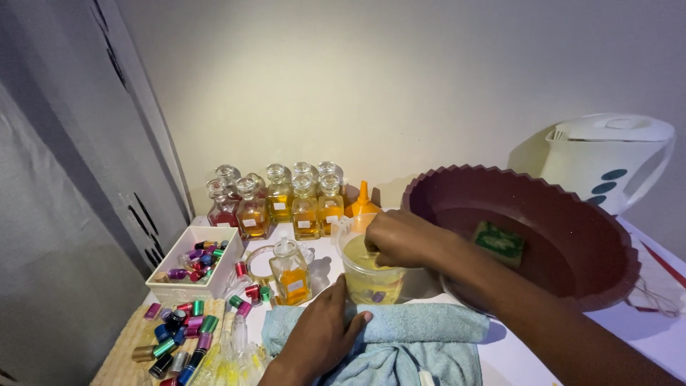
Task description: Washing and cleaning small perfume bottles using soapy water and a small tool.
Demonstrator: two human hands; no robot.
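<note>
My right hand (400, 239) reaches down into a clear plastic cup (371, 275) of yellowish liquid with small coloured pieces at the bottom; its fingers are curled inside the cup, and what they grip is hidden. My left hand (321, 332) lies flat, fingers apart, on a light blue towel (421, 343) at the front of the table. A small square glass bottle (291, 275) of amber liquid stands just left of the cup.
A maroon scalloped basin (572, 236) holding water and a green sponge (499, 241) sits right. A white kettle (611, 161) stands behind it. Several stoppered amber bottles (279, 204), an orange funnel (363, 204), a white box (193, 268) and loose coloured caps (179, 336) fill the left.
</note>
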